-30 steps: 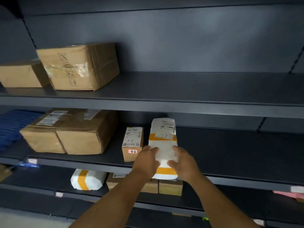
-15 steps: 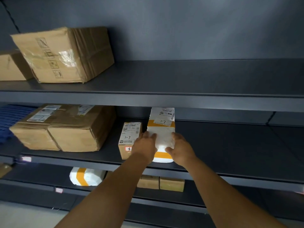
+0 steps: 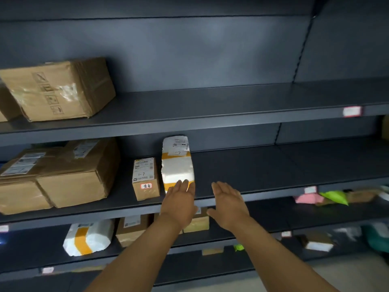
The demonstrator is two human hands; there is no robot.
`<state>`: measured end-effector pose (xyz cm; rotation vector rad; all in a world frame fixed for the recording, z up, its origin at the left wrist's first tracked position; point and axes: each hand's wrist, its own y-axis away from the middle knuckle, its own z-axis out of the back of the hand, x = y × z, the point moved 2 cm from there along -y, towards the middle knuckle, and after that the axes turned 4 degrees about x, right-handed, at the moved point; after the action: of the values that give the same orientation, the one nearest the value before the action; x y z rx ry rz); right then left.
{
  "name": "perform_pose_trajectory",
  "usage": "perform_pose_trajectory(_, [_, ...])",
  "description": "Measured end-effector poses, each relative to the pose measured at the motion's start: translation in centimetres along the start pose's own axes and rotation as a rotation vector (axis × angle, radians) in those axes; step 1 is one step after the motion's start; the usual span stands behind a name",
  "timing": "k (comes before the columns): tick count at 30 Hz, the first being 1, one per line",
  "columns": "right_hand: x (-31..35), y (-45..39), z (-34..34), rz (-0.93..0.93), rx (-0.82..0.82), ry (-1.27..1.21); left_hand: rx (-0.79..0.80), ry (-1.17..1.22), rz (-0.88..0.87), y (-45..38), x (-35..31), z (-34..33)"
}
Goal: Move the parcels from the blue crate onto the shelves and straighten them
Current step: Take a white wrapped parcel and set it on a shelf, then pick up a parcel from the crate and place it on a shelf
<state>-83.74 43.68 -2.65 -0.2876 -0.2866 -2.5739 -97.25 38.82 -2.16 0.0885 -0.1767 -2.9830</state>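
White parcel w/ orange tape (image 3: 177, 163) is lying on middle shelf (image 3: 273, 192), center frame, just beside small brown box (image 3: 145, 179). Left hand (image 3: 179, 204) is hovering flat, fingers released, overlapping parcel's near end; right hand (image 3: 228, 205) is spreading empty, lower center-right.
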Motion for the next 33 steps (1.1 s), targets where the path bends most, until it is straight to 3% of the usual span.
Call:
perform_pose_trajectory(14, [-6.4, 25.5, -1.8, -0.452, -0.110, -0.091, -0.025, 0.042, -0.419, 15.7, -14.8, -1.7])
perform_pose_trajectory(33, [-18.7, 57.2, -5.8, -1.068, -0.234, -0.183, 0.147, 0.005, -1.017, 32.6, -42.1, -7.4])
